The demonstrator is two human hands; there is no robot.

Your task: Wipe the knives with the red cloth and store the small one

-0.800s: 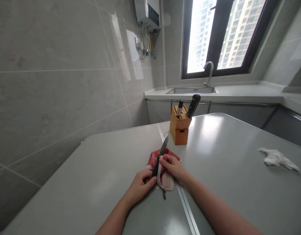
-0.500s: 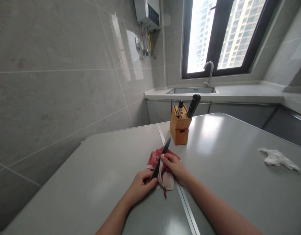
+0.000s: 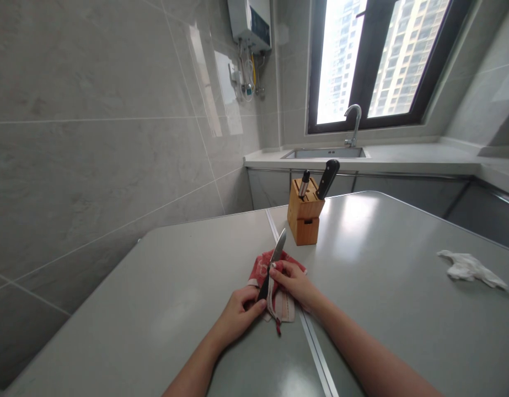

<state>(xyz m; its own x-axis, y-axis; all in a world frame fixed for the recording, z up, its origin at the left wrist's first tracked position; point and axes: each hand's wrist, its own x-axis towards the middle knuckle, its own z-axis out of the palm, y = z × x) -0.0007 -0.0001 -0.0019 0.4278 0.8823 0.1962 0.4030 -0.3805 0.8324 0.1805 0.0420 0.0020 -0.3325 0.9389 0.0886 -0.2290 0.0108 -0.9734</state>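
Observation:
A kitchen knife with a black handle points up and away from me, its blade over a red and cream towel. My left hand is closed on the end of the handle. With thumb and fingers pinched, my right hand grips a fold of the towel against the knife near where blade and handle meet. Most of the towel lies bunched on the table beneath both hands, and a red loop hangs toward me. Some of the left fingers are hidden under the handle.
Just beyond the knife tip stands a wooden knife block holding a black-handled knife and another tool. A crumpled white cloth or tissue lies at the right of the grey table. Behind are a counter, sink and faucet.
The knife has turned slightly, so its blade looks brighter and its tip sits a little further left. Both hands keep their hold and have hardly moved.

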